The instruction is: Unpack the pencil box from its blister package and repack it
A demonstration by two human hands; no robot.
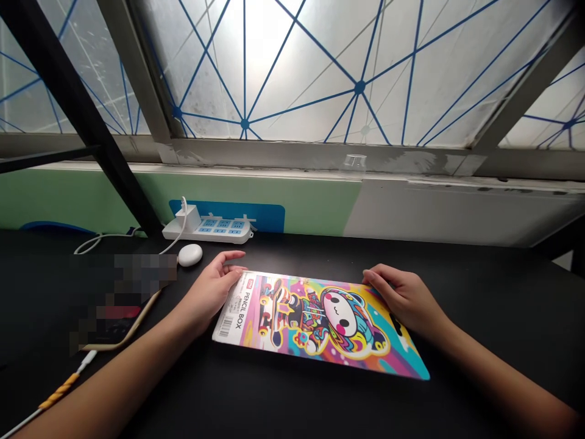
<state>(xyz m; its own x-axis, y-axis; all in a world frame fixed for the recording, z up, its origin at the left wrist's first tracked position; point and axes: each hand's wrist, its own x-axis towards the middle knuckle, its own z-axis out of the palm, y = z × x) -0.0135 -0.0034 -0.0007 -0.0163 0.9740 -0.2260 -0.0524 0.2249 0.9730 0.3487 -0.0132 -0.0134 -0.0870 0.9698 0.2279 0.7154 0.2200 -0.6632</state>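
Observation:
A flat, colourful pencil box with a cartoon character in a hood lies on the black table, its white "PENCIL BOX" label and barcode at the left end. My left hand holds its upper left corner, the thumb on the edge and the index finger stretched out beyond it. At the upper right corner, my right hand grips the box between thumb and curled fingers. The box is slightly slanted, its right end nearer to me.
Behind stands a white power strip with a plugged-in charger. A white round case is left of the box. A blurred phone and its cable lie beside my left forearm. A black post rises at the left.

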